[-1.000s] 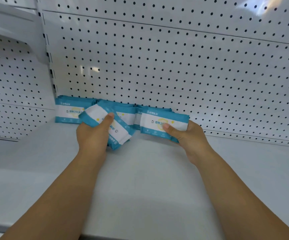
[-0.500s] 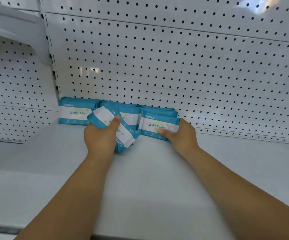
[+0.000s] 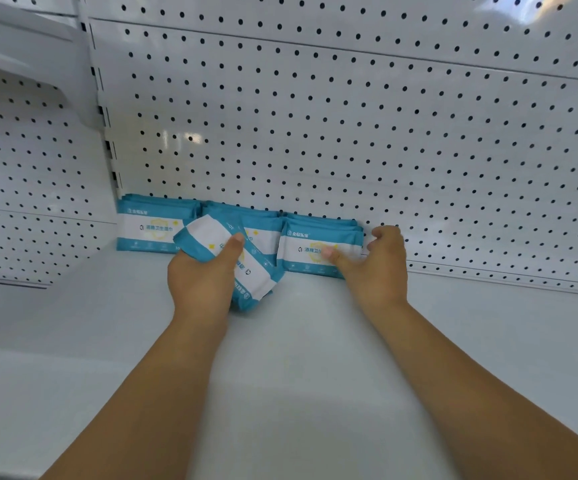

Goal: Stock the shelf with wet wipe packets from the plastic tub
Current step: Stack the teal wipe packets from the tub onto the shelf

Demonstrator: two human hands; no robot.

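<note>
1 packet stack (image 3: 310, 239) just released by right hand (image 3: 379, 268).

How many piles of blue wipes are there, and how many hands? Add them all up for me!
Stacks of packets set down in a row: 3 (left stack, middle stack, right stack)
Bundles of packets held in a hand: 1 (bundle, gripped by the left hand)
Hands: 2 (left hand, right hand)
Total: 6

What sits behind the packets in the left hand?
The middle stack of packets, standing against the pegboard wall. Its top and upper front show; the held packets and left hand cover its lower front.
</note>
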